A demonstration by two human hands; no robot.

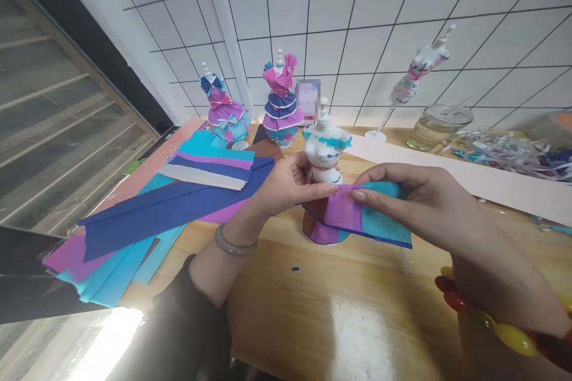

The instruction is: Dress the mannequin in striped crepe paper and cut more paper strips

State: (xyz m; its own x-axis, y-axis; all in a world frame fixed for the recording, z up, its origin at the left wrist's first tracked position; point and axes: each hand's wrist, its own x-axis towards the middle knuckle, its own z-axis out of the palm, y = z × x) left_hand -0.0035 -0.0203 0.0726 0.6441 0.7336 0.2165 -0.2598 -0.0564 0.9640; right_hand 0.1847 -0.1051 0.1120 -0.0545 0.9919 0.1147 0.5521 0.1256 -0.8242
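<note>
A small white mannequin bust (325, 152) stands on the wooden table (339, 303), with a teal ruffle at its chest and a brown and purple paper skirt at its base. My left hand (288, 186) pinches the top edge of a purple and teal paper strip (366, 217) at the bust's waist. My right hand (415, 202) holds the same strip from the right, fingers closed along its upper edge. The strip has a dark blue border along its lower edge.
Sheets of blue, teal, purple and white paper (179, 202) lie fanned out at the left. Two dressed mannequins (279, 101) stand at the back, another white one (415, 74) at the right, beside a glass bowl (440, 125) and shredded paper (509, 152).
</note>
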